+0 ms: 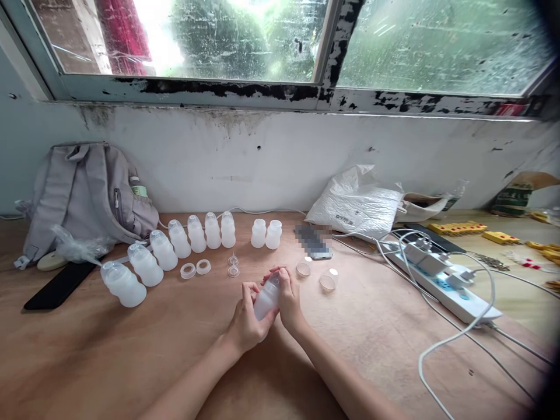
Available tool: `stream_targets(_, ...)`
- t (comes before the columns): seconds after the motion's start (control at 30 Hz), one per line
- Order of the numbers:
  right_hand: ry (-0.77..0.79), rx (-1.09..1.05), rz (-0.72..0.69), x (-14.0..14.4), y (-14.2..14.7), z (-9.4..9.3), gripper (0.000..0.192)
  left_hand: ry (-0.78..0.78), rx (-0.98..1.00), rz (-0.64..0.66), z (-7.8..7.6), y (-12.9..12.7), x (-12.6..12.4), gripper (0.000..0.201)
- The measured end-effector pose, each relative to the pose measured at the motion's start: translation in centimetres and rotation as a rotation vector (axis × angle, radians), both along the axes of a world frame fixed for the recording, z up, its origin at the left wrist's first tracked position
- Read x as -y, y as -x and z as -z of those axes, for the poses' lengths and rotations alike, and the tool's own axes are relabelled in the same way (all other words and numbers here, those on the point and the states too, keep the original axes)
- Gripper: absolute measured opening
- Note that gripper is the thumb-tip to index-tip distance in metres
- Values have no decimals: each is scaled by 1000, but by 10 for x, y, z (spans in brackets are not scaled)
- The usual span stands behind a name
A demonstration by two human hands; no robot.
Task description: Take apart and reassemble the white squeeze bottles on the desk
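Tilted in front of me is a frosted baby bottle [266, 298] with a clear cap at its upper end. My left hand [248, 318] wraps round its body, and my right hand [289, 296] grips the cap end. Just beyond lie two silicone nipples [233, 270] and, to their left, two white collar rings [195, 269]. Two clear caps [328, 280] rest on the table right of my hands. Two bottles without tops [266, 234] stand behind. A curved row of capped bottles [164, 251] stretches to the left.
A grey backpack [87, 186] leans on the wall at left, near a black phone [61, 286]. A blurred phone [317, 242] lies behind the caps. At right are a power strip [441, 283] with looping white cables, a white plastic package [356, 204] and yellow pieces [457, 228].
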State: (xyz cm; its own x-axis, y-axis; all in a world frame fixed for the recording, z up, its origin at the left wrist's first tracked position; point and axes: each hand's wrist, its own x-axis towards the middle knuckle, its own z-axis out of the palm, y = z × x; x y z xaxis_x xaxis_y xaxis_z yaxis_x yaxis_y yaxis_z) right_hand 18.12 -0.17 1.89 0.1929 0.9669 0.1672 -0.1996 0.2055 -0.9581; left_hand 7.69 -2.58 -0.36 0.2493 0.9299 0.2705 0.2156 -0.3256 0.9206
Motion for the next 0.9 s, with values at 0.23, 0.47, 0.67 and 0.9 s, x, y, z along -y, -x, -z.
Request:
stream_targets(0.23,-18,295,-72,4,-24,-1,31,5,-19,32,-3,1,-3,37)
stream_targets(0.47,-131,719,-137,-12,-42,-37,32,-182,-160,-98,-3,14,-14,45)
stream_targets(0.67,-469,1030,165,-64,-14,-80,27,-406,-413,-521,-5,53,-44,30)
stream_targets(0.9,-355,1450,150,-121,24,-74,22,-329,-860,-816,20,85,-65,37)
